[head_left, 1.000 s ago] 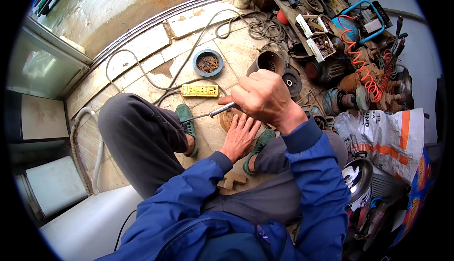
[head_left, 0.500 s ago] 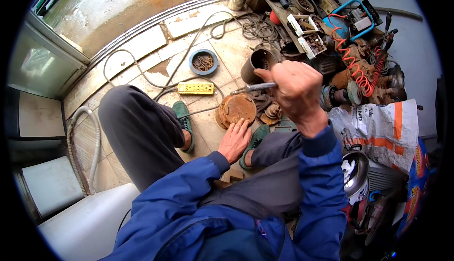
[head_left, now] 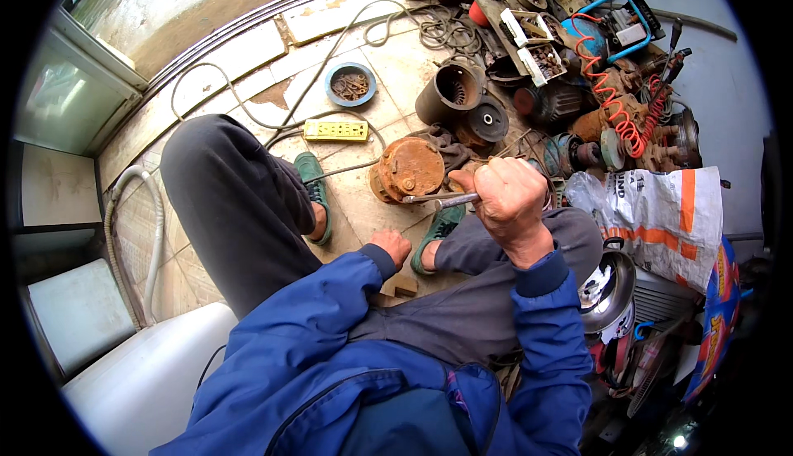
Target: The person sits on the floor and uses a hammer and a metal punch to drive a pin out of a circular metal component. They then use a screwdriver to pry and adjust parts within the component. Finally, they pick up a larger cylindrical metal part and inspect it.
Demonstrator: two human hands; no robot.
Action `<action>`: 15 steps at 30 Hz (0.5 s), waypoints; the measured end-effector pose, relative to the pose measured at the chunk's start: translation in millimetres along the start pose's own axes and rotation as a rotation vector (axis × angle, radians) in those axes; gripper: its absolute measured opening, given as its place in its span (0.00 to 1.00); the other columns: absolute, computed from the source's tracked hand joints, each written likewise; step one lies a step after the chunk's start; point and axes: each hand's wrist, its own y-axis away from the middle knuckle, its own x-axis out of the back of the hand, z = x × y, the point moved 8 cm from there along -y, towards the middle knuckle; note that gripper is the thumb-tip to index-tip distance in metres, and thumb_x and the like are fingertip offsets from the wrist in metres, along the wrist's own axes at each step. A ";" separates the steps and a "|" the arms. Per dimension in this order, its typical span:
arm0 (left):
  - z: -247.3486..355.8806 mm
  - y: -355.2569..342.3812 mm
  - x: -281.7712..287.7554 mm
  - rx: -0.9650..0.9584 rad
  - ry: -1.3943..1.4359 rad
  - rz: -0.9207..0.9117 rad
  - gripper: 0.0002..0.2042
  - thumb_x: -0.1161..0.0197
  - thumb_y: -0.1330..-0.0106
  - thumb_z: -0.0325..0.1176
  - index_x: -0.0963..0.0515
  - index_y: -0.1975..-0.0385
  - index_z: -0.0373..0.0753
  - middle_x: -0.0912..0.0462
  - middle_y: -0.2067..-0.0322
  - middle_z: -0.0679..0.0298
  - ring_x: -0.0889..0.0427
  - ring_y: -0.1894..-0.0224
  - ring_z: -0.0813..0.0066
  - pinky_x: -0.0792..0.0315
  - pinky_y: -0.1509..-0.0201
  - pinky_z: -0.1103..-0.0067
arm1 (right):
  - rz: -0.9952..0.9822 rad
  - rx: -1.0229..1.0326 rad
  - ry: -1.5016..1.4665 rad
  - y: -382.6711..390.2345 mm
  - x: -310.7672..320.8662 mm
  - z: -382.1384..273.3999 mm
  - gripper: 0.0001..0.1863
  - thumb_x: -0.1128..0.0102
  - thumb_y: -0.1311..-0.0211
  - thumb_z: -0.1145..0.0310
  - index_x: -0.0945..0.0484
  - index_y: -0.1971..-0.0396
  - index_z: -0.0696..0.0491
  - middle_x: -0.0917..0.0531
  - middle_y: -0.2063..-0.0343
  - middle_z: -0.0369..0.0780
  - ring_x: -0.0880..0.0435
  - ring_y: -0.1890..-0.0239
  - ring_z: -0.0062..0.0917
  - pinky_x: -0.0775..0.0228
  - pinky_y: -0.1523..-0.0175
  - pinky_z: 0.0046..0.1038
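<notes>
A rusty round motor housing [head_left: 410,167] stands on the tiled floor between my green shoes. Raised to the right of it, my right hand [head_left: 508,204] is closed around a slim metal hand tool [head_left: 456,201]. The tool's shaft points left, across the near edge of the housing as seen from above; whether it touches is hard to tell. My left hand [head_left: 391,246] is low by the floor, nearer to me than the housing, with its fingers curled in. What those fingers hold, if anything, is hidden.
Beyond the housing are an open metal cylinder [head_left: 447,94], a dark round part [head_left: 484,121], a blue bowl of bolts [head_left: 350,85] and a yellow power strip [head_left: 335,130] with trailing cables. Tools and motor parts crowd the right side, beside a white-and-orange sack [head_left: 669,220].
My left hand has come off the top of the housing, back toward me, its fingers now curled. My right hand with the tool has lowered slightly toward me.
</notes>
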 end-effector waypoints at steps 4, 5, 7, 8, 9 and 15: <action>-1.0 -4.4 13.5 0.003 0.153 0.242 0.13 0.36 0.39 0.31 0.20 0.56 0.35 0.15 0.55 0.44 0.14 0.51 0.43 0.18 0.51 0.56 | 0.008 0.022 -0.027 -0.6 -7.3 -8.9 0.25 0.22 0.45 0.61 0.35 0.84 0.47 0.35 0.85 0.35 0.31 0.82 0.31 0.41 0.76 0.35; 0.0 -5.0 16.8 0.021 0.156 0.242 0.14 0.35 0.39 0.32 0.21 0.56 0.34 0.16 0.55 0.44 0.15 0.50 0.43 0.18 0.51 0.56 | 0.014 0.030 -0.020 -0.5 -5.9 -11.5 0.25 0.22 0.44 0.61 0.35 0.84 0.47 0.35 0.85 0.35 0.31 0.82 0.31 0.41 0.76 0.35; -0.4 -5.9 24.5 0.060 0.163 0.241 0.15 0.34 0.39 0.34 0.22 0.55 0.33 0.16 0.55 0.44 0.15 0.49 0.43 0.19 0.50 0.56 | 0.043 0.033 0.003 0.8 -4.7 -14.9 0.26 0.22 0.43 0.60 0.36 0.85 0.47 0.36 0.85 0.35 0.31 0.82 0.31 0.42 0.76 0.35; -2.6 -6.1 27.3 0.069 0.176 0.291 0.16 0.34 0.39 0.34 0.22 0.55 0.32 0.16 0.55 0.44 0.15 0.50 0.43 0.19 0.50 0.56 | 0.068 0.026 0.019 1.4 -4.3 -16.0 0.26 0.23 0.43 0.60 0.36 0.85 0.47 0.37 0.85 0.35 0.32 0.82 0.31 0.42 0.76 0.35; -5.7 -6.5 29.1 0.079 0.190 0.342 0.16 0.33 0.39 0.35 0.22 0.55 0.32 0.16 0.56 0.44 0.16 0.50 0.43 0.19 0.50 0.56 | 0.094 0.020 0.035 2.8 -3.7 -16.6 0.26 0.23 0.42 0.60 0.36 0.85 0.47 0.37 0.85 0.35 0.32 0.82 0.31 0.42 0.76 0.34; -12.1 -12.4 56.9 0.132 0.351 0.431 0.16 0.33 0.38 0.35 0.22 0.56 0.30 0.17 0.57 0.43 0.16 0.53 0.43 0.20 0.49 0.56 | 0.060 0.033 0.057 20.0 4.3 -25.4 0.27 0.23 0.40 0.62 0.37 0.84 0.50 0.39 0.84 0.36 0.34 0.82 0.32 0.46 0.76 0.35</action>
